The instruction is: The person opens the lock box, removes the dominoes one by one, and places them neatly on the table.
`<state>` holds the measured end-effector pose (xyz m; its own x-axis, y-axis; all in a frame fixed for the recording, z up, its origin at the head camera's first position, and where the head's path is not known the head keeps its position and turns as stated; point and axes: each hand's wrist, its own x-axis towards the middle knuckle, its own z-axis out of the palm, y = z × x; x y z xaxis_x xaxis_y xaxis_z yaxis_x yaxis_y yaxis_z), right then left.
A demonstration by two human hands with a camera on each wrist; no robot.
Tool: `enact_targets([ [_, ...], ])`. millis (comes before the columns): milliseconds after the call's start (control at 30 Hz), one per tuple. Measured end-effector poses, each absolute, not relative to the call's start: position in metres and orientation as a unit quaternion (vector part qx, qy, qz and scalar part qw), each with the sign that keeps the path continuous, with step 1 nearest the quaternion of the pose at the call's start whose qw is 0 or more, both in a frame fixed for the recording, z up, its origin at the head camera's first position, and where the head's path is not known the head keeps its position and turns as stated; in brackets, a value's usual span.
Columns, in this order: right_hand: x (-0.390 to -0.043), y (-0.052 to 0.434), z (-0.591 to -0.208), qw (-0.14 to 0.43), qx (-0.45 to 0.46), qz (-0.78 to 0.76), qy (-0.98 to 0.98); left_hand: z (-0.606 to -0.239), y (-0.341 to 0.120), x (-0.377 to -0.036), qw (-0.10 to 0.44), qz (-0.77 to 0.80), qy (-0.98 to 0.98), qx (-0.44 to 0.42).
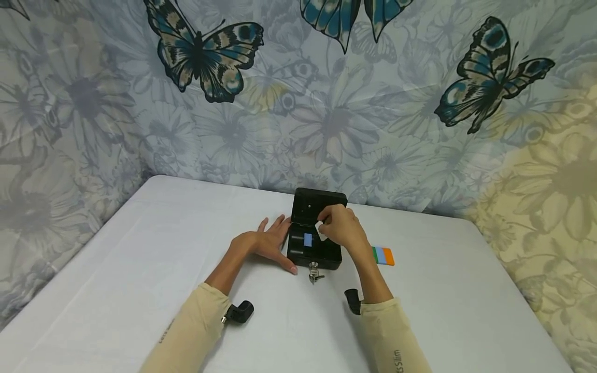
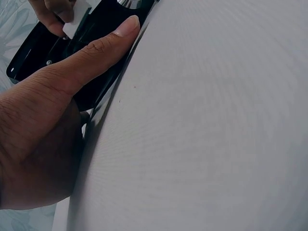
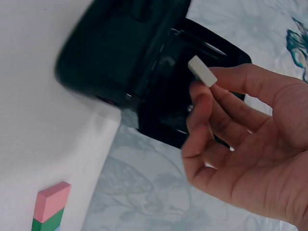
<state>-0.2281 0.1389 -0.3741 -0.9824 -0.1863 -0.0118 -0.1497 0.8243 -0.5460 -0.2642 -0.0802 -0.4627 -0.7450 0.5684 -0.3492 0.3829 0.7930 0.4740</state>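
Note:
A small black cash box (image 1: pixel 298 255) stands on the table with its lid (image 1: pixel 310 199) raised. My left hand (image 1: pixel 268 243) lies along the box's left side, fingers spread and thumb reaching past the front corner. Over the open box, my right hand (image 1: pixel 342 226) pinches a small white block (image 3: pixel 203 72) between thumb and fingertips. The left wrist view also shows that white block close above the box. A light blue piece (image 1: pixel 308 240) shows inside the box. Keys (image 1: pixel 315 278) hang from the lock at the front.
Right of the box, partly behind my right forearm, lies a row of coloured blocks (image 1: pixel 384 256) in green, blue and orange; a pink block (image 3: pixel 52 201) shows in the right wrist view. The white table (image 1: pixel 140 248) meets a butterfly-patterned cloth (image 1: pixel 261 150) behind.

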Motion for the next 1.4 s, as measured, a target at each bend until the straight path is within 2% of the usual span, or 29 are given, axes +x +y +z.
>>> enact_targets([
  [267, -0.230, 0.147, -0.369, 0.057, -0.089, -0.334, 0.937, -0.473, -0.079, -0.270, 0.239, 0.194, 0.915, 0.260],
  [733, -0.232, 0.155, -0.361, 0.079, -0.095, -0.310, 0.943, -0.464, -0.078, -0.265, 0.240, 0.191, 0.915, 0.260],
  [1400, -0.226, 0.163, -0.358, 0.039, -0.141, -0.329, 0.933, -0.463, -0.080, -0.262, 0.237, 0.204, 0.911, 0.267],
])
